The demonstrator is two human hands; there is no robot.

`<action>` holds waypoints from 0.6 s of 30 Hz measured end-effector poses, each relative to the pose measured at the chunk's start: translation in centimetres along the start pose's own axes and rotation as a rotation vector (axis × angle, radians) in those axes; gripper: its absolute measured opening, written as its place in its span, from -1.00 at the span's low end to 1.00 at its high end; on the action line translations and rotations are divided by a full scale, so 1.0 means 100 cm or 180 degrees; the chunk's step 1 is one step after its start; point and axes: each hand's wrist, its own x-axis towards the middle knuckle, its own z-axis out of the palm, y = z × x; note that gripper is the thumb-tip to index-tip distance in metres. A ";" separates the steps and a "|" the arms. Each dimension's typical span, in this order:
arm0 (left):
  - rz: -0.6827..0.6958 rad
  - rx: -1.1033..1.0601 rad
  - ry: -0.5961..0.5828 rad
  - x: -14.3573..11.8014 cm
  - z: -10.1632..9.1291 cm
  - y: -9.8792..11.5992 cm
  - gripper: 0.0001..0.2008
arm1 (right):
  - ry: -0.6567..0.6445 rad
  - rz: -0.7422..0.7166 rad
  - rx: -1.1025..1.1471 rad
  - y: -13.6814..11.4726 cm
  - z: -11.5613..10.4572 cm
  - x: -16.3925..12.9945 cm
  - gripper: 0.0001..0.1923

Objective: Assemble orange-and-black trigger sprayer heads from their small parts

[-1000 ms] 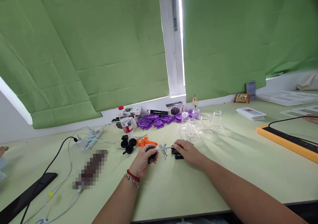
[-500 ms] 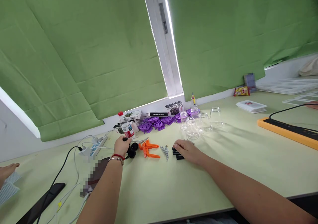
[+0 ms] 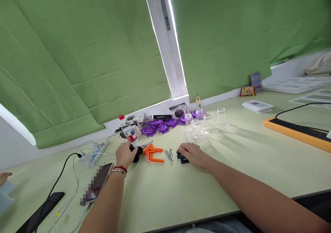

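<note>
My left hand (image 3: 124, 154) is at a small group of black wheels (image 3: 138, 152) on the pale green table (image 3: 232, 164), its fingers curled on one of them. A thin metal rod (image 3: 143, 144) sticks out just beyond the wheels. My right hand (image 3: 192, 153) lies palm down on a few black flat pieces (image 3: 180, 156), fingertips pressing on them. Between the hands lie orange plastic clips (image 3: 153, 154) and a little heap of metal screws (image 3: 169, 154).
Purple plastic parts (image 3: 157, 126), several clear glass jars (image 3: 205, 126), a water bottle (image 3: 128, 132) and small boxes line the back wall. A power strip (image 3: 94, 152), cables and a phone (image 3: 97, 183) lie left. An orange-edged black tray (image 3: 297, 132) is right. Another person's hand (image 3: 3, 177) shows far left.
My left hand moved left from the screws to the black wheels, taking its black wheel and rod along. The right hand stayed on the black pieces. The view swung slightly.
</note>
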 end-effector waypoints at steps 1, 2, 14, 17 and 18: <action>0.0372 0.0324 -0.0059 -0.008 -0.003 0.004 -0.63 | 0.0003 0.0001 0.0007 0.000 0.000 0.000 -0.65; 0.0656 0.0629 -0.0180 -0.015 -0.005 0.008 -0.66 | 0.0004 0.0007 0.0012 0.000 0.000 0.000 -0.65; 0.1045 0.1356 -0.0792 -0.039 0.013 0.018 -0.71 | 0.0003 0.0100 0.0000 0.000 0.000 -0.001 -0.64; 0.1124 0.1300 -0.0873 -0.039 0.005 0.014 -0.73 | 0.0009 0.0089 0.0005 0.000 0.000 -0.001 -0.63; 0.1150 0.1267 -0.0890 -0.038 0.001 0.013 -0.73 | 0.0007 0.0092 -0.0002 0.000 0.001 -0.001 -0.63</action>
